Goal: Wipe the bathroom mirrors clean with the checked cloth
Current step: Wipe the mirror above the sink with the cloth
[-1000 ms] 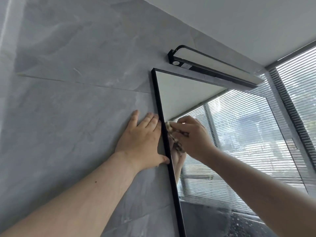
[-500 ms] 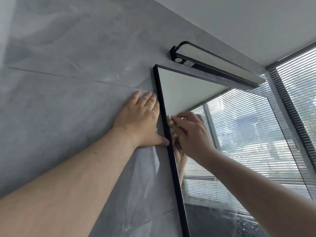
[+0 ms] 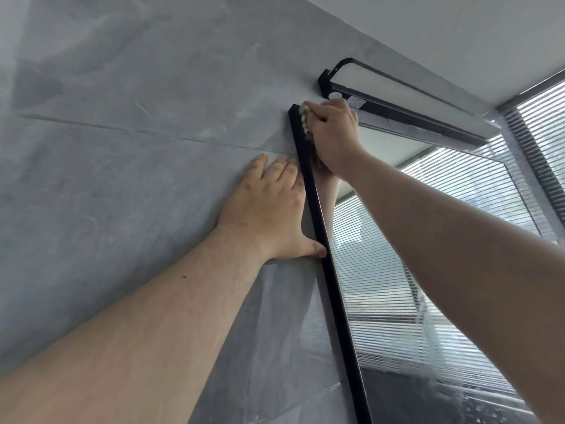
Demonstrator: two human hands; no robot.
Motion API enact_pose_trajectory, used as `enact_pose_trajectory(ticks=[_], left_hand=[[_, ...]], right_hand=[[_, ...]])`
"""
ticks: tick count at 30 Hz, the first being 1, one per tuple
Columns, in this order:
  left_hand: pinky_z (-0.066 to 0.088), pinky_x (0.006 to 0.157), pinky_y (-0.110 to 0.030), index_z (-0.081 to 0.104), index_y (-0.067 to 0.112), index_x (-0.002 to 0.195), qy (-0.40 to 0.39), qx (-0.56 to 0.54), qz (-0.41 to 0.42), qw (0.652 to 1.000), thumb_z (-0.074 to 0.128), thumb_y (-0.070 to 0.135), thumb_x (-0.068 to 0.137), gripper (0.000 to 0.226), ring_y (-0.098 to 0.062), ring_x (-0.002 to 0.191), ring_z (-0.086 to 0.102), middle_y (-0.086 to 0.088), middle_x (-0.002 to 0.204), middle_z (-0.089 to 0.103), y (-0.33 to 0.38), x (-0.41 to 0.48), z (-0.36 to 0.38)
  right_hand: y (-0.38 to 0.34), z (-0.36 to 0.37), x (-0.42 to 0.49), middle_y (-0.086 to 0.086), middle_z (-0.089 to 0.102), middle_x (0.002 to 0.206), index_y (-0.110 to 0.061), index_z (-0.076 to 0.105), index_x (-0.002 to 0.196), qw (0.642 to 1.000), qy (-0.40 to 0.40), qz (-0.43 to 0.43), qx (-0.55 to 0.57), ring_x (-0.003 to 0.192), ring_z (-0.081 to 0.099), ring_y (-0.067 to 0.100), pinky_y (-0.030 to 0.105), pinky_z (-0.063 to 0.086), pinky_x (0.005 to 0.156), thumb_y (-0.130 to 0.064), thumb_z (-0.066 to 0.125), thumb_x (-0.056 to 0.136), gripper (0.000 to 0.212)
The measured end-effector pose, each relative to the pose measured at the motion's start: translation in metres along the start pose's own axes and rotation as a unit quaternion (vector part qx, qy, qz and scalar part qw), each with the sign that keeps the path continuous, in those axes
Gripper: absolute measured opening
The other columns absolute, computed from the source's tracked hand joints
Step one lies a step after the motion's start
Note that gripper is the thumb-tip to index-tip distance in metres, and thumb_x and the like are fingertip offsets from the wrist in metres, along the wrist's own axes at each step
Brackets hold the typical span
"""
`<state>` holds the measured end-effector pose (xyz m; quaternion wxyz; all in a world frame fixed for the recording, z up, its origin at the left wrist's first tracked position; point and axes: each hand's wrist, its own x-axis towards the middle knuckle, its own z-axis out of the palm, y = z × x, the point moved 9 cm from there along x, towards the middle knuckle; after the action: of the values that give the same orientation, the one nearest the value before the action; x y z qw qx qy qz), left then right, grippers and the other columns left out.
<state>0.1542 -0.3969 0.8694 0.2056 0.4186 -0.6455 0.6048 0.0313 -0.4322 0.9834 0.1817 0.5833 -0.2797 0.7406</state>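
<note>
A black-framed mirror (image 3: pixel 397 301) hangs on the grey tiled wall and reflects window blinds. My right hand (image 3: pixel 334 134) grips the bunched checked cloth (image 3: pixel 305 122) and presses it against the glass at the mirror's top left corner, just inside the frame. Most of the cloth is hidden under the fingers. My left hand (image 3: pixel 269 209) lies flat on the wall tile beside the mirror's left frame edge, fingers straight, thumb touching the frame.
A black bar lamp (image 3: pixel 397 99) is mounted right above the mirror's top edge, close to my right hand's knuckles. A window with blinds (image 3: pixel 544 142) fills the right side. The white ceiling (image 3: pixel 458 35) is above.
My right hand has slid the cloth up along the left frame edge from mid-height to the top corner. My left hand stays flat on the wall.
</note>
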Motion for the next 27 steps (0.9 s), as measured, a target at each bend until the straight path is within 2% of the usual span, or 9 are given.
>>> enact_pose_trajectory(ticks=[4, 7, 9, 12, 14, 17, 22, 25, 27], left_hand=[[0.0, 0.124, -0.048, 0.014, 0.005, 0.157, 0.001, 0.0, -0.001, 1.0, 0.037, 0.096, 0.065, 0.131, -0.025, 0.153, 0.007, -0.013, 0.165, 0.014, -0.001, -0.001, -0.001], [-0.002, 0.124, -0.047, 0.011, 0.007, 0.157, -0.011, -0.003, 0.001, 1.0, 0.037, 0.097, 0.064, 0.132, -0.024, 0.153, 0.005, -0.011, 0.165, 0.012, 0.0, -0.001, -0.001], [0.003, 0.124, -0.045, 0.019, 0.011, 0.156, -0.017, -0.002, 0.002, 1.0, 0.039, 0.098, 0.059, 0.132, -0.024, 0.151, 0.012, -0.009, 0.162, 0.02, 0.0, 0.002, -0.003], [0.02, 0.115, -0.041, 0.044, 0.014, 0.141, -0.006, 0.025, 0.013, 1.0, 0.037, 0.102, 0.048, 0.129, -0.026, 0.133, 0.035, -0.006, 0.142, 0.042, 0.001, 0.009, -0.01], [0.024, 0.113, -0.04, 0.047, 0.013, 0.137, 0.004, 0.032, 0.015, 0.999, 0.03, 0.103, 0.044, 0.13, -0.026, 0.128, 0.037, -0.005, 0.137, 0.043, 0.0, 0.011, -0.011], [0.021, 0.116, -0.039, 0.042, 0.011, 0.141, 0.016, 0.031, 0.008, 0.999, 0.022, 0.102, 0.042, 0.136, -0.025, 0.133, 0.034, -0.005, 0.142, 0.04, -0.001, 0.01, -0.01], [0.016, 0.118, -0.038, 0.034, 0.011, 0.147, 0.02, 0.02, 0.008, 1.0, 0.031, 0.102, 0.045, 0.137, -0.025, 0.138, 0.028, -0.005, 0.15, 0.034, -0.001, 0.01, -0.009], [0.015, 0.118, -0.038, 0.034, 0.012, 0.147, 0.02, 0.022, 0.01, 1.0, 0.033, 0.102, 0.046, 0.135, -0.025, 0.139, 0.027, -0.005, 0.151, 0.032, 0.0, 0.01, -0.009], [0.014, 0.119, -0.039, 0.033, 0.012, 0.147, 0.016, 0.021, 0.012, 1.0, 0.036, 0.102, 0.048, 0.135, -0.025, 0.14, 0.026, -0.005, 0.152, 0.031, 0.0, 0.01, -0.009]], right_hand=[[0.0, -0.006, -0.017, -0.007, 0.054, 0.114, -0.029, 0.069, 0.124, 1.0, 0.006, -0.024, 0.008, 0.119, 0.045, 0.02, 0.021, 0.028, 0.1, -0.03, 0.056, 0.099, 0.028], [0.005, -0.014, -0.053, -0.009, 0.052, 0.102, -0.027, 0.07, 0.123, 0.999, -0.001, -0.047, 0.015, 0.108, 0.049, 0.019, 0.028, 0.035, 0.1, -0.022, 0.058, 0.098, 0.028], [0.012, -0.023, -0.076, -0.007, 0.056, 0.1, -0.026, 0.071, 0.122, 0.999, 0.011, -0.045, 0.009, 0.105, 0.051, 0.019, 0.031, 0.037, 0.097, -0.017, 0.058, 0.096, 0.03], [0.018, -0.03, -0.076, -0.003, 0.064, 0.104, -0.026, 0.071, 0.116, 0.999, 0.026, -0.022, 0.02, 0.105, 0.056, 0.019, 0.031, 0.042, 0.092, -0.014, 0.06, 0.09, 0.03], [0.015, -0.03, -0.061, -0.004, 0.068, 0.104, -0.026, 0.073, 0.108, 0.999, 0.035, -0.021, 0.022, 0.104, 0.058, 0.019, 0.03, 0.043, 0.091, -0.016, 0.059, 0.086, 0.027], [0.02, -0.033, -0.04, -0.005, 0.07, 0.102, -0.025, 0.076, 0.101, 0.998, 0.064, -0.021, -0.007, 0.102, 0.059, 0.019, 0.028, 0.042, 0.088, -0.021, 0.058, 0.085, 0.024], [0.086, -0.066, -0.02, -0.007, 0.069, 0.095, -0.028, 0.076, 0.092, 0.985, 0.144, 0.092, -0.017, 0.093, 0.063, 0.015, 0.031, 0.051, 0.084, -0.02, 0.061, 0.088, 0.018], [0.137, -0.089, -0.025, -0.005, 0.068, 0.091, -0.027, 0.073, 0.091, 0.971, 0.164, 0.174, -0.022, 0.09, 0.064, 0.017, 0.025, 0.045, 0.074, -0.017, 0.057, 0.09, 0.019], [0.163, -0.103, -0.032, -0.004, 0.064, 0.09, -0.021, 0.073, 0.099, 0.961, 0.172, 0.216, -0.028, 0.088, 0.062, 0.018, 0.023, 0.041, 0.074, -0.014, 0.054, 0.09, 0.022]])
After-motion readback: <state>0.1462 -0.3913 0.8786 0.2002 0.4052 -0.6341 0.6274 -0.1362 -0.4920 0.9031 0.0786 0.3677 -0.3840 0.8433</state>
